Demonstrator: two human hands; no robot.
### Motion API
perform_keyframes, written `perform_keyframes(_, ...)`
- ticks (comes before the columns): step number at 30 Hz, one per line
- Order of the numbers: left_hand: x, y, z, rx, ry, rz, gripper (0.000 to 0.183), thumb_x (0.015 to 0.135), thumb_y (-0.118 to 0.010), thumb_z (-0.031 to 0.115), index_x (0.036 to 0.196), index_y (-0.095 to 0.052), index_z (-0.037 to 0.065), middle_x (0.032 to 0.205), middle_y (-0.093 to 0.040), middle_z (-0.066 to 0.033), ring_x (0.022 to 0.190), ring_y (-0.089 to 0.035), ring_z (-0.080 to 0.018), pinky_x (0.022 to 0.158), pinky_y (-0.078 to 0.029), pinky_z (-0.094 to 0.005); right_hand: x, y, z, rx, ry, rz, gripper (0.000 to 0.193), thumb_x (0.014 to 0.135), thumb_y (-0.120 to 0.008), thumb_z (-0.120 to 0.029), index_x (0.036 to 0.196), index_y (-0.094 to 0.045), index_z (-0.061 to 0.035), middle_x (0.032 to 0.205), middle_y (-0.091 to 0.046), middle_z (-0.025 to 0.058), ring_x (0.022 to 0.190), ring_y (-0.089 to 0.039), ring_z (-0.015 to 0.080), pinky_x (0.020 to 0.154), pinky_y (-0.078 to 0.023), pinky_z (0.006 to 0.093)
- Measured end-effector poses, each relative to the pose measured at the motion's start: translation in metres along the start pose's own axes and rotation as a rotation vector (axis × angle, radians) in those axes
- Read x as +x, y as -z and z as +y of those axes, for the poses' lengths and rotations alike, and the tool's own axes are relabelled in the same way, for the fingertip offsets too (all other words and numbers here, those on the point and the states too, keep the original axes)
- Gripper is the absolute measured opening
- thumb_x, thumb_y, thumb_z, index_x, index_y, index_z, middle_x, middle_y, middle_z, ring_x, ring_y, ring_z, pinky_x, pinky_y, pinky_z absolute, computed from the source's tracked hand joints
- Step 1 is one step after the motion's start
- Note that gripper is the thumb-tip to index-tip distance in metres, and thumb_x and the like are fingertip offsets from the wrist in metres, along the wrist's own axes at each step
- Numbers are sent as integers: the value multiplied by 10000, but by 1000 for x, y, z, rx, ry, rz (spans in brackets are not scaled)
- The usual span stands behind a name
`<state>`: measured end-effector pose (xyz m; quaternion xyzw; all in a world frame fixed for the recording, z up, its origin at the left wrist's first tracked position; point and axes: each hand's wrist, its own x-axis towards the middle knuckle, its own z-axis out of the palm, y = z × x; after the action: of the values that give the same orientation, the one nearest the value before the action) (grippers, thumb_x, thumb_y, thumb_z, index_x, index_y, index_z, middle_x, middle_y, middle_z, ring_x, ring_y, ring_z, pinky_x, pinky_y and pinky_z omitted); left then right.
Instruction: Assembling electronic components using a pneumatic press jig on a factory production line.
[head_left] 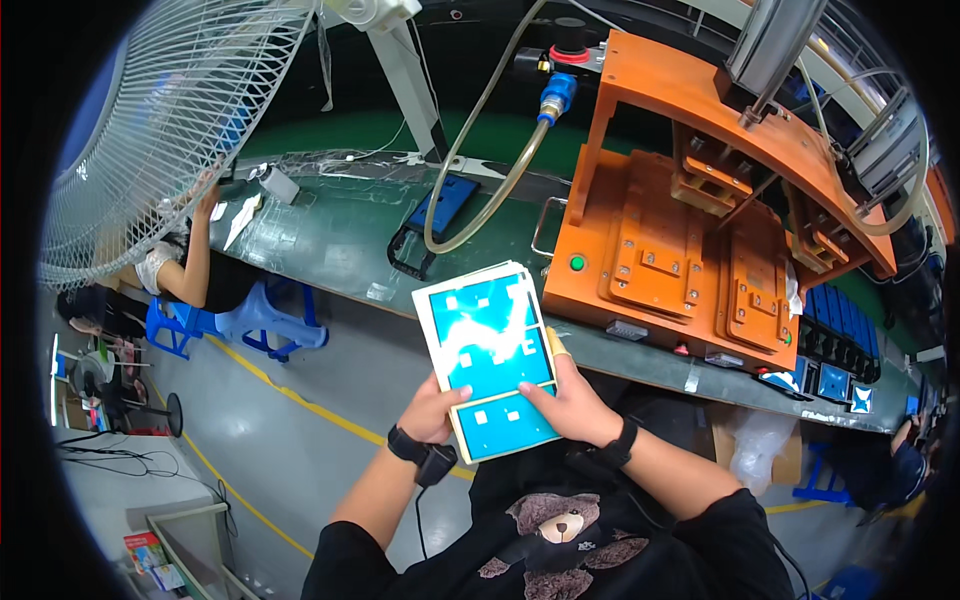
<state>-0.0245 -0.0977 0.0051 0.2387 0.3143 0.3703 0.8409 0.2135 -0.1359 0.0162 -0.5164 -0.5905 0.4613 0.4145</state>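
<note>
A stack of white sheets with glossy blue panels (470, 376) is held up in front of my body, over the bench's front edge. Small white squares dot the blue, and glare whitens its upper part. My left hand (430, 412) grips the lower left edge, its thumb lying on the face. From the other side my right hand (574, 402) clasps the stack, thumb pressed on the lower blue panel and something yellow covering a fingertip. The fingers behind the sheets are hidden.
An orange pneumatic press (650, 240) stands on the green bench (345, 235) at right. A blue-and-black part (440, 215) and a looped hose (490, 215) lie left of it. Several blue-black parts (840, 325) line the far right. A fan (190, 110) and a co-worker's arm (195, 260) are at left.
</note>
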Motion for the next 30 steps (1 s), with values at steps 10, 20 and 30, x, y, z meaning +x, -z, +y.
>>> perform_keyframes(10,74,9,80,236,181,-76,570,872,-621,-40,1388,-379,-47,1330,-555,-210,1193,-593,-313,988,-516,-453,59,-34,25,84,-128,244,554,904,-687,-131,1338,-393,49,1204,-579,179,1138,-577,221,923,-493,347)
perform_keyframes(20,119,5,110,622,123,-114,460,914,-619,29,1333,-459,-71,1243,-611,-151,1126,-615,-233,958,-516,-382,55,-35,1,818,-299,430,574,865,-678,38,1304,-309,59,1232,-558,203,1107,-610,228,912,-538,330)
perform_keyframes(30,124,64,148,1789,-724,406,1050,692,-863,289,1477,-252,-48,1460,-338,-254,1366,-330,-380,1139,-268,-427,66,-53,-6,933,-308,624,520,875,-642,73,1290,-332,30,1193,-590,190,1068,-612,205,890,-520,314)
